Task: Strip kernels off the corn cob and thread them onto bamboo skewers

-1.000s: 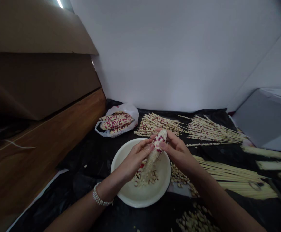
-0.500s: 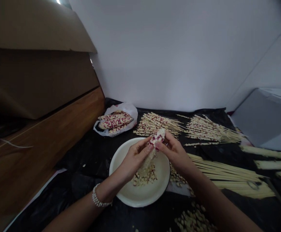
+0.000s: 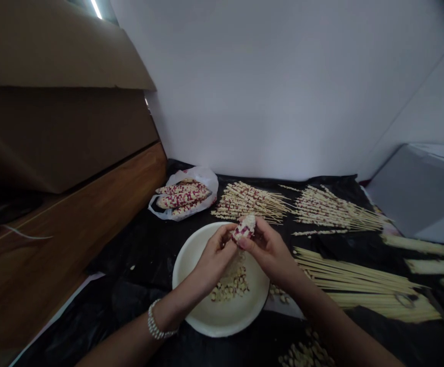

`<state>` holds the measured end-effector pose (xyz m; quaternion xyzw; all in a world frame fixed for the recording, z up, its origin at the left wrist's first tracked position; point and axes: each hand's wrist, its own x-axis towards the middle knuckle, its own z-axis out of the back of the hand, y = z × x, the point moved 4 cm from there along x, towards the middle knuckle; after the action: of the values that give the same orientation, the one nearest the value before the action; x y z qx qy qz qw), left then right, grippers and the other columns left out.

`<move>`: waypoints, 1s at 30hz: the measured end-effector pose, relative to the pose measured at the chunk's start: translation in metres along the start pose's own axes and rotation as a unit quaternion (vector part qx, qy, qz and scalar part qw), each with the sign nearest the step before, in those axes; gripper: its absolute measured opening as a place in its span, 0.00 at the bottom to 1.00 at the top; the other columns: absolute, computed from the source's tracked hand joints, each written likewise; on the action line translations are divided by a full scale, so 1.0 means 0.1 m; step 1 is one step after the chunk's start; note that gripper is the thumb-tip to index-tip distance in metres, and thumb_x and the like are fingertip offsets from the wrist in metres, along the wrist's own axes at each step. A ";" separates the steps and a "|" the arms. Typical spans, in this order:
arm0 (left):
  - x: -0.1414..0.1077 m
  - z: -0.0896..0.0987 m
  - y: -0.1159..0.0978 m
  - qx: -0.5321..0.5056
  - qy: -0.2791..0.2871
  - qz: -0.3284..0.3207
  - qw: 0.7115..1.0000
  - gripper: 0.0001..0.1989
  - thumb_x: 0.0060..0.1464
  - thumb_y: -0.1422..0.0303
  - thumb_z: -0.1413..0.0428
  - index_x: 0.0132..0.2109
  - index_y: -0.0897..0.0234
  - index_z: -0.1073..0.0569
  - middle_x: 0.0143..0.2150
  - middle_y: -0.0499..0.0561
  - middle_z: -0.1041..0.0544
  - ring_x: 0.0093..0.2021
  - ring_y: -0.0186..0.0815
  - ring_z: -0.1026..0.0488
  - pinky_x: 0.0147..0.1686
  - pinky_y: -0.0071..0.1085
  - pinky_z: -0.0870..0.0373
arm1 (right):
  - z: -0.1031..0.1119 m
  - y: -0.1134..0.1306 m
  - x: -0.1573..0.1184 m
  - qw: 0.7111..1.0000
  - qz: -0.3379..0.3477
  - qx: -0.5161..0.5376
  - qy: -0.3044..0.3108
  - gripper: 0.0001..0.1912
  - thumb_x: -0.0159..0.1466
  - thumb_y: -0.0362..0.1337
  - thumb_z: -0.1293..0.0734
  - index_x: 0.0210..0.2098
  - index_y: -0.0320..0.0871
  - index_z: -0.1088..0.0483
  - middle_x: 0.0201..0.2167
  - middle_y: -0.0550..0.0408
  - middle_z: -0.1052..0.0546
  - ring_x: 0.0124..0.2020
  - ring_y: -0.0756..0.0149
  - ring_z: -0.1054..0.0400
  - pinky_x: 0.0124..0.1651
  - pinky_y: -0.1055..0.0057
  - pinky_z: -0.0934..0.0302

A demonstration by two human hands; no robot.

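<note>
Over a white bowl, both my hands grip a corn cob with white and dark red kernels; its tip points up and away from me. My left hand closes round the lower left side of the cob, a beaded bracelet on its wrist. On the right side, my right hand holds it with the thumb pressed on the kernels. Loose kernels lie in the bowl beneath. The cob's lower part is mostly hidden by my hands.
A plastic bag of corn cobs lies at the back left. Skewers threaded with kernels lie at the back; bare sticks and stripped cobs are at right. More kernels lie in front. A cardboard box stands left.
The cob has turned in my hands, so less of its length shows, and my hands sit slightly lower. The whole view has shifted a little.
</note>
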<state>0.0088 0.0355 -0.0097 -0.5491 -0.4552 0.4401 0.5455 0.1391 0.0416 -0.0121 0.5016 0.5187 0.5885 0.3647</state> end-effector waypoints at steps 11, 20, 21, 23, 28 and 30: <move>0.03 0.05 0.05 -0.032 -0.036 0.054 0.997 0.13 0.56 0.68 0.50 0.46 0.61 0.26 0.43 0.52 0.22 0.43 0.40 0.27 0.46 0.36 0.34 | 0.08 0.04 0.00 0.996 -0.048 0.075 0.019 0.22 0.60 0.44 0.31 0.52 0.48 0.34 0.49 0.53 0.26 0.51 0.61 0.32 0.56 0.62 0.39; 0.01 0.03 0.04 -0.120 0.009 0.094 0.988 0.19 0.56 0.57 0.42 0.52 0.60 0.27 0.51 0.55 0.23 0.50 0.42 0.27 0.49 0.37 0.34 | 0.15 -0.02 0.02 0.990 -0.055 0.129 0.026 0.24 0.61 0.43 0.31 0.56 0.51 0.35 0.54 0.51 0.27 0.53 0.60 0.32 0.60 0.58 0.42; 0.02 0.03 0.07 -0.125 0.019 0.100 0.987 0.20 0.55 0.58 0.41 0.53 0.61 0.28 0.51 0.56 0.23 0.50 0.42 0.27 0.50 0.37 0.35 | 0.14 -0.03 0.02 0.989 -0.056 0.136 0.030 0.24 0.61 0.43 0.31 0.56 0.51 0.35 0.54 0.51 0.27 0.53 0.61 0.32 0.60 0.58 0.42; 0.03 0.04 0.11 -0.128 0.041 0.109 0.985 0.21 0.54 0.59 0.40 0.53 0.61 0.28 0.51 0.56 0.23 0.51 0.42 0.27 0.51 0.38 0.35 | 0.14 -0.05 0.02 0.988 -0.057 0.140 0.036 0.23 0.62 0.43 0.31 0.56 0.51 0.35 0.54 0.51 0.27 0.53 0.61 0.32 0.60 0.58 0.42; 0.04 0.01 0.10 -0.168 0.070 0.119 0.976 0.20 0.55 0.61 0.40 0.53 0.61 0.27 0.48 0.55 0.21 0.48 0.42 0.25 0.54 0.39 0.36 | 0.16 -0.07 0.02 0.989 -0.056 0.130 0.031 0.24 0.62 0.44 0.32 0.56 0.51 0.36 0.54 0.50 0.27 0.53 0.59 0.32 0.61 0.55 0.42; 0.03 0.00 0.07 -0.181 0.065 0.117 0.974 0.19 0.55 0.63 0.40 0.53 0.61 0.26 0.48 0.54 0.20 0.48 0.40 0.24 0.54 0.38 0.36 | 0.17 -0.06 0.02 0.991 -0.051 0.121 0.031 0.24 0.62 0.44 0.31 0.56 0.50 0.36 0.54 0.50 0.27 0.53 0.59 0.32 0.60 0.55 0.42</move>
<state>0.0092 0.0384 -0.0172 -0.7159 -0.4232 0.3743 0.4102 0.1542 0.0488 -0.0186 0.4962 0.6221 0.5174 0.3147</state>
